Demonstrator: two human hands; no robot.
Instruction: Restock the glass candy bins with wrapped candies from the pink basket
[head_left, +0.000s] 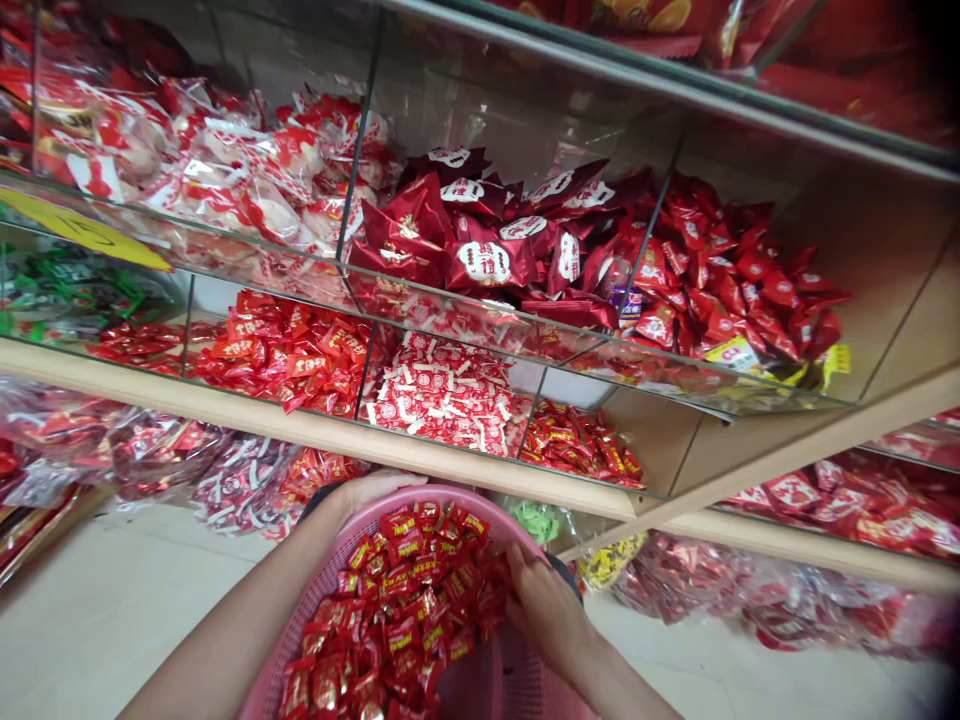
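One pink basket [480, 690], low centre, heaped w/ small red-and-gold wrapped candies [397, 610], too many to count. Wrapper print is too small to read. Behind it: shelf unit w/ glass-fronted bins; approx 4 bins on lower tier [442, 395], 3 on the upper [480, 240], all full of red packs. Dark red packs up top carry white ovals w/ Chinese characters, illegible. One yellow tag [82, 228], far left. Left hand [367, 492] curls over basket's far rim, gripping it. Right hand [544, 600] rests half-open, fingers on the candies at pile's right edge.
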